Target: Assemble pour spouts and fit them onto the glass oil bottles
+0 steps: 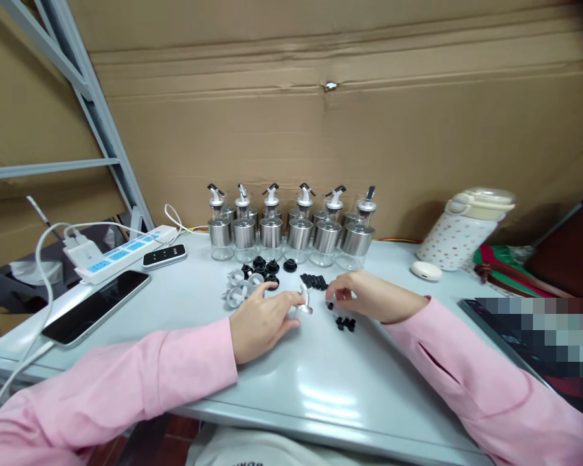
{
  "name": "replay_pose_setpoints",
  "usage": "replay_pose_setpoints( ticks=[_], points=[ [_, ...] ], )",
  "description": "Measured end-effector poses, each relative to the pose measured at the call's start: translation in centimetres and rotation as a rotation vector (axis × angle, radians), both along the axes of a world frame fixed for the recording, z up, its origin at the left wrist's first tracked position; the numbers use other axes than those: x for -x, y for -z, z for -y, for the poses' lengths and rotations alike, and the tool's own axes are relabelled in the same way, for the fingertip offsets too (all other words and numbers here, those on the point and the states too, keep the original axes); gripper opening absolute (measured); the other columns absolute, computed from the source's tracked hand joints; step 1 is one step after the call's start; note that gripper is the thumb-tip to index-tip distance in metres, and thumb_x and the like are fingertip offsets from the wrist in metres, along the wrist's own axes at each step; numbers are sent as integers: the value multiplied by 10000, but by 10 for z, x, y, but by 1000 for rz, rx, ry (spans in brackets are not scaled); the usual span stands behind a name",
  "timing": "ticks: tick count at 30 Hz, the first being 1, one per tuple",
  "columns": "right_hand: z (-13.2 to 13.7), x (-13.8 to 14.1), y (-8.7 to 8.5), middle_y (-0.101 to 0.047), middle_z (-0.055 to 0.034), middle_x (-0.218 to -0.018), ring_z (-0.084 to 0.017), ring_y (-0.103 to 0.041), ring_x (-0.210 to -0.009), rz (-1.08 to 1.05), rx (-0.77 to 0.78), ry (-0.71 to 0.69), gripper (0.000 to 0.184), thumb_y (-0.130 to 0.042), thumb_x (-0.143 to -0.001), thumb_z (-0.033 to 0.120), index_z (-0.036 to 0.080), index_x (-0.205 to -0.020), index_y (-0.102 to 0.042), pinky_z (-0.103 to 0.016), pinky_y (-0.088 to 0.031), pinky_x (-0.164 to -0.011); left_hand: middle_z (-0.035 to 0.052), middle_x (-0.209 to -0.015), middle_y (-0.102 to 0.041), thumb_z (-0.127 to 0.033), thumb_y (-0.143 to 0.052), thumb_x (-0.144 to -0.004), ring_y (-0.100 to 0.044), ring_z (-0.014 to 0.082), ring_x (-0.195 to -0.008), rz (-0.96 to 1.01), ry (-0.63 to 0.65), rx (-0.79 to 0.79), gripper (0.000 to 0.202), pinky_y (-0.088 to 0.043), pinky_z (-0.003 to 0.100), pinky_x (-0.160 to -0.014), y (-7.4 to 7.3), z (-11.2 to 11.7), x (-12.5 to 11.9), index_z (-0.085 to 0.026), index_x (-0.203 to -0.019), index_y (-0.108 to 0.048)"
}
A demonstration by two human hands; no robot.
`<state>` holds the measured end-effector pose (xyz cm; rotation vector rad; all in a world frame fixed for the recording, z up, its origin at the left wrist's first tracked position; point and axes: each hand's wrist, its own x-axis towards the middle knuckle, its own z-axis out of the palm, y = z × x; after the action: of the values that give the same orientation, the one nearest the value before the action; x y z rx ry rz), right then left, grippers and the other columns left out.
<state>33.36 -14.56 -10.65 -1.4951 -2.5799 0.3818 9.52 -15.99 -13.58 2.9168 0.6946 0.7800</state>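
Observation:
My left hand (265,323) is closed around a white plastic pour spout (305,303), held just above the table in front of me. To its right, the fingers of my right hand (362,294) are pinched together at a small black part (330,305). A few more small black parts (346,323) lie below that hand. Beyond the hands is a row of dark lever-like pieces (313,281). Grey-white spout bases (236,296) and round black stoppers (272,266) lie beyond my left hand, partly hidden by it.
Several glass-and-steel oil bottles (298,236) with spouts stand at the back, others behind them. On the left lie a phone (100,307), a power strip (126,251) and a small black device (165,256). A dotted flask (461,233) and a white oval case (426,271) are right.

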Motion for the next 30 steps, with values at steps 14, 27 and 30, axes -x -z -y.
replay_pose_setpoints(
  ticks=[14,27,30],
  points=[
    [21,26,-18,-649,-48,-770,-130,-602,-642,-677,74,-4,132,-589,-668,218,178,-634,-468,-252,-497,-614,71,-1065,-537,-157,-375,-890,-538,163,-954,4,44,-183,249,-373,418,-918,-1,1,-1,-217,-1131,-401],
    [22,30,-24,-596,3,-602,-68,-490,-494,-873,188,26,186,-680,-661,319,138,-704,-668,-215,-433,-509,60,-931,-494,-275,-457,-871,-487,180,-886,42,39,-207,184,-409,406,-860,-4,2,-1,-189,-1031,-493],
    [20,31,-18,-601,4,-601,-68,-496,-497,-864,205,16,179,-680,-669,318,143,-703,-668,-215,-429,-511,49,-916,-443,-239,-439,-872,-483,155,-828,101,51,-166,162,-456,316,-778,-1,2,-1,-194,-1009,-512]
  ],
)
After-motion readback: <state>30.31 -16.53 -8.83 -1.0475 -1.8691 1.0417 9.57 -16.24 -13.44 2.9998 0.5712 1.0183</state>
